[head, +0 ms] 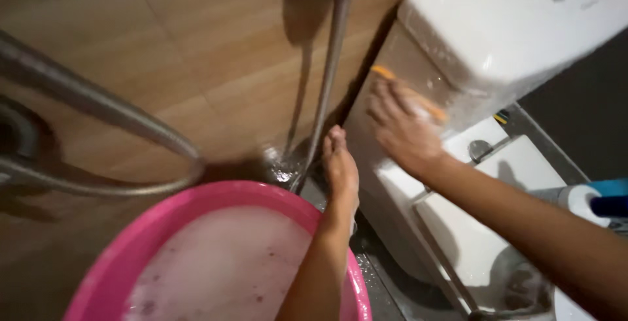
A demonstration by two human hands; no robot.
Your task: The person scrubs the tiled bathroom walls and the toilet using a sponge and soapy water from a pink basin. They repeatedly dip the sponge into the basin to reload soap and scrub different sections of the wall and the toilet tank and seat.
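The left hand (340, 164) is out in front, near the middle. Its arm is straight and its fingers are held close together, pointing far away. The right hand (400, 128) is a bit farther and to the right. Its fingers are spread, palm down, arm stretched out.

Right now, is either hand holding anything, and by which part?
The right hand presses an orange-edged scrubbing sponge flat under its fingers against the white toilet tank. The left hand holds nothing.

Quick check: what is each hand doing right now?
Left hand: open, empty, fingers reaching toward the hose.
Right hand: pressing an orange sponge against the toilet tank.
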